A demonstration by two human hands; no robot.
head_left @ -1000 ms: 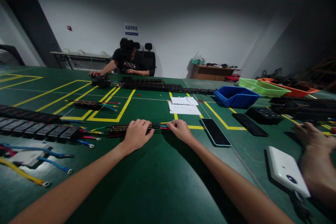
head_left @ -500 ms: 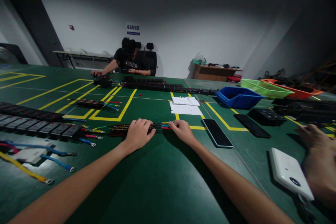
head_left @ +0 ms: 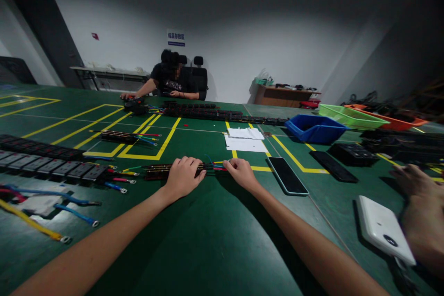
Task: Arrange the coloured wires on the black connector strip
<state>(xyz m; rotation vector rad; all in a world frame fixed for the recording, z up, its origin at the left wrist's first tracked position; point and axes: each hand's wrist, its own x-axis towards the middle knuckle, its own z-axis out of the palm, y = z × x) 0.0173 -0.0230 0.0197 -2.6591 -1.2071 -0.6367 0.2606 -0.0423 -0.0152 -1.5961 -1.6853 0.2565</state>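
Your left hand (head_left: 185, 175) lies palm down over the right part of a slim black strip (head_left: 157, 169) on the green table (head_left: 222, 240), its fingers bent across the top and its thumb along the near side, grasping it. The strip lies crosswise in front of you, with gold-coloured lines along its top, and a green lead and a yellow one reach out past its left end. From its right end, coloured wires (head_left: 218, 166) run to your right hand (head_left: 239, 169), whose thumb and fingertips are pinched on them; the ends are small and blurred, so it is hard to say how many of the wires you have. Farther off and to the left lies a similar wired strip (head_left: 118, 136), and nearer the left edge stands a row of black modules (head_left: 83, 173) with ring-ended leads. Beyond your right hand are white papers (head_left: 245, 141), while a phone (head_left: 287, 175) lies face up to its right, well apart from your fingers. Past that you have a dark slab (head_left: 333, 165), a black box (head_left: 353, 154) and a blue bin (head_left: 315, 128). At the right edge, another person's hand (head_left: 414, 180) is near a white device (head_left: 385, 229), and a co-worker (head_left: 173, 81) sits across the table.
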